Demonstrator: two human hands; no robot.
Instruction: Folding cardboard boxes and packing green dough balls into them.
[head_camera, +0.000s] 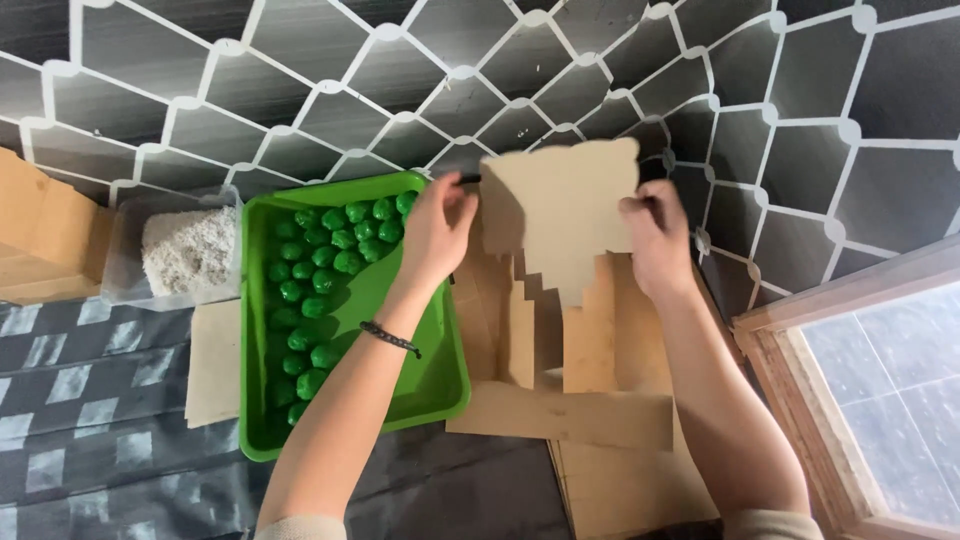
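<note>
You face a dark grey wall (300, 80) crossed by a white net-like pattern. Right of it, low down, a wood-framed window (880, 390) lets in pale daylight. Below the wall, left, lies a grey patterned floor covering (80, 400).

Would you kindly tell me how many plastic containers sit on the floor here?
2: a green tray of green balls under the left hand, and a clear tub of white grains at its left. Others may lie outside the frame.

Home craft corner: patterned floor covering (800, 110); stacked cardboard pieces (600, 470); wooden window frame (800, 350).
</note>
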